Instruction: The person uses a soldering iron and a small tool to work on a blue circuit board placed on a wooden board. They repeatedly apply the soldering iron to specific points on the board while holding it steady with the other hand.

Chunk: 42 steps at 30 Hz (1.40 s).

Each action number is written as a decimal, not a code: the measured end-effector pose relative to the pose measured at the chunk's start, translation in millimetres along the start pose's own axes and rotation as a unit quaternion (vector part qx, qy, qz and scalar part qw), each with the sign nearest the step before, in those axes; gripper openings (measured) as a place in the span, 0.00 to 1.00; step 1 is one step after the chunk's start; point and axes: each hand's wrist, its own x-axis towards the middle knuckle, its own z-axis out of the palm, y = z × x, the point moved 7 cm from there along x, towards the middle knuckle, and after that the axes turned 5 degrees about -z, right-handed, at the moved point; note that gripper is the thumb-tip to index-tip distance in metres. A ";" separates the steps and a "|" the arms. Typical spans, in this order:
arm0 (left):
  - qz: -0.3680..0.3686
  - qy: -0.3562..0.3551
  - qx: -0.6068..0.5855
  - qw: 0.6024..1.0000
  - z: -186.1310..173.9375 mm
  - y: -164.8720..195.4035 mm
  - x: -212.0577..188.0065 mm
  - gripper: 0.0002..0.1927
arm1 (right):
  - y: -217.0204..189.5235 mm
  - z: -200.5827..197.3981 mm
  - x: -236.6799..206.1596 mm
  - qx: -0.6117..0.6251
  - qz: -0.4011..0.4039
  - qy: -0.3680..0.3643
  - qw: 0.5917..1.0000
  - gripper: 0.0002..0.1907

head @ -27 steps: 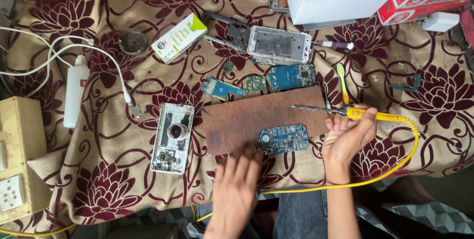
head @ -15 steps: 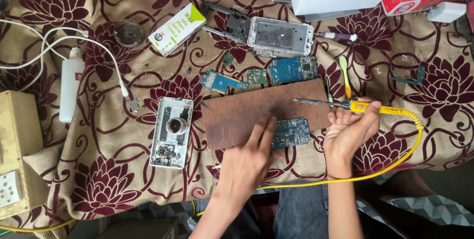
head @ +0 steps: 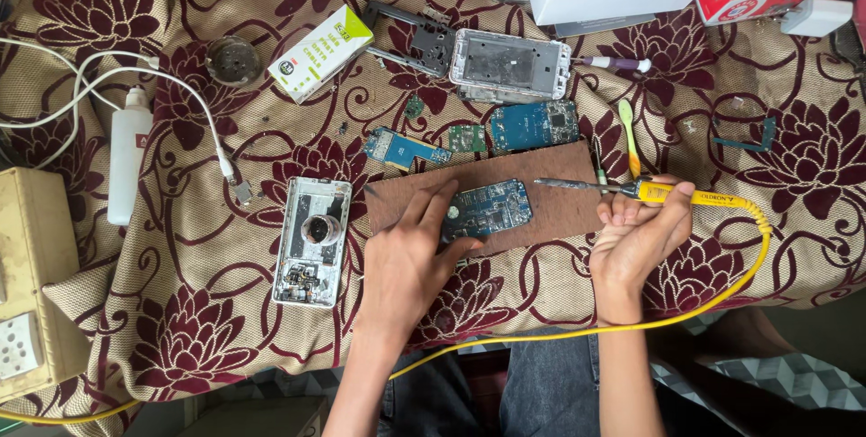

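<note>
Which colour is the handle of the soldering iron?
Yellow; the soldering iron shows in the head view.

Both forearms are bare, with no sleeves, and the left hand point(head: 408, 261) and right hand point(head: 637, 237) wear no rings or gloves (no watch either). Grey-blue jeans point(head: 532, 392) cover the legs.
</note>
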 end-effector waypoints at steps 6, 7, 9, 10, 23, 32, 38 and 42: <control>-0.092 0.038 -0.169 0.981 -5.3 -22.3 -12.9 0.32 | -0.5 1.9 0.0 0.002 -0.002 -0.011 1.000 0.19; -0.108 0.019 -0.273 0.956 -3.0 -27.8 -16.2 0.28 | -0.6 1.9 0.2 -0.001 -0.004 -0.011 1.000 0.19; -0.138 -0.020 -0.471 0.871 0.6 -38.9 -23.3 0.24 | -0.5 1.4 -0.3 -0.008 -0.007 -0.012 1.000 0.19; -0.123 -0.019 -0.466 0.876 -1.6 -40.7 -25.6 0.22 | -0.8 0.6 0.1 -0.006 -0.007 -0.011 1.000 0.19; -0.088 0.189 -0.693 0.690 27.1 -72.5 -18.0 0.07 | 0.7 0.3 0.2 0.006 0.000 -0.012 1.000 0.19; -0.084 0.204 -0.657 0.721 21.6 -68.6 -16.4 0.06 | 1.1 -0.5 -0.8 0.008 0.003 -0.005 1.000 0.19; -0.075 0.193 -0.625 0.753 16.0 -63.3 -15.0 0.08 | 1.2 0.5 -0.9 0.014 0.007 -0.008 1.000 0.19; -0.072 0.190 -0.635 0.745 17.0 -62.3 -14.1 0.08 | 1.5 0.7 -0.6 0.019 0.009 -0.010 1.000 0.19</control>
